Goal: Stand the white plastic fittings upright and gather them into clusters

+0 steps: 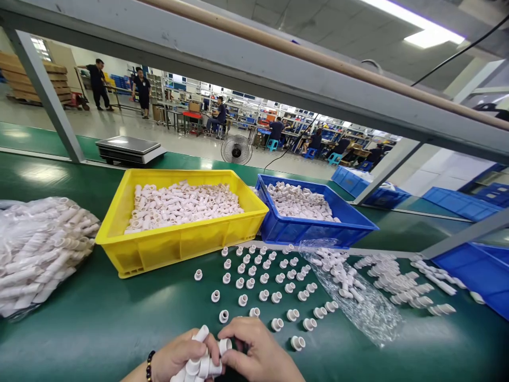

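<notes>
My left hand (175,355) is closed around a bunch of small white plastic tubes (199,363) at the bottom edge of the view. My right hand (258,353) pinches one short white fitting (225,346) against that bunch. Just beyond my hands, several small white caps (262,278) stand in rows on the green table (99,323). A bead bracelet (149,366) is on my left wrist.
A yellow bin (159,246) and a blue bin (318,228) hold white fittings. A clear bag of white tubes (35,249) lies at left. A clear plastic bag (358,297) and loose assembled pieces (401,278) lie right. Another blue bin (481,270) is at far right. People work in the background.
</notes>
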Available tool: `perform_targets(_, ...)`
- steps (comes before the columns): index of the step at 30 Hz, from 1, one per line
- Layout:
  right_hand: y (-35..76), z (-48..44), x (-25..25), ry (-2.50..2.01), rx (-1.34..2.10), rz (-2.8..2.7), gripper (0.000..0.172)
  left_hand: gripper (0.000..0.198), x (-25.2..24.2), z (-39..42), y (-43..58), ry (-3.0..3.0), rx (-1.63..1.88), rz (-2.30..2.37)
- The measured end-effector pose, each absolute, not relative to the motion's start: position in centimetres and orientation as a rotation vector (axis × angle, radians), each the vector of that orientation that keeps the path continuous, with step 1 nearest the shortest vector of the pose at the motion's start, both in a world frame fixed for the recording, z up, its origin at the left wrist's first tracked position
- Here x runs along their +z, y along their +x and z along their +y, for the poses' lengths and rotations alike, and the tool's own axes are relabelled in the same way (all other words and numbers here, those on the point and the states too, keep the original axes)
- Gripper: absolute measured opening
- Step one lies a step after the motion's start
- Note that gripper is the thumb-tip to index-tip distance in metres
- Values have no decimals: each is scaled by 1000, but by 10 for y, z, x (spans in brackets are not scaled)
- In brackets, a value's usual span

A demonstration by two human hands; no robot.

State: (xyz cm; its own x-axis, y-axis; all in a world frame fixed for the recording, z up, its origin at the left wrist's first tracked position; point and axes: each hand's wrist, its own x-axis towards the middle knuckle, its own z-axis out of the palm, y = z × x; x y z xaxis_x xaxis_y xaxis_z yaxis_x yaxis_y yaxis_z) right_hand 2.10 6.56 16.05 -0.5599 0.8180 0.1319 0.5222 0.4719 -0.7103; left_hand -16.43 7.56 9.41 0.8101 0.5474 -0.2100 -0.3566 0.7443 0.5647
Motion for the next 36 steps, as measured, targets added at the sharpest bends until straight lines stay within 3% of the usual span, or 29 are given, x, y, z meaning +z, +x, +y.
perform_targets(12, 38, 77, 153, -1149, 932, -1587, 12, 28, 101, 79, -161, 520, 507, 360)
perform_targets(16, 40, 79, 147, -1183, 916, -1370, 34, 31, 100, 77, -159, 522, 490, 420)
perform_targets(22, 43, 86, 141, -1429, 557, -1603, 23, 32, 93, 77, -158, 567, 418, 487)
perform_targets(29, 32, 99, 140, -1449, 550, -1777, 20, 33, 95, 79, -160, 580, 395, 525)
perform_targets(36, 17, 116, 138, -1613, 287, -2254, 18, 31, 87, 78, -162, 602, 385, 498)
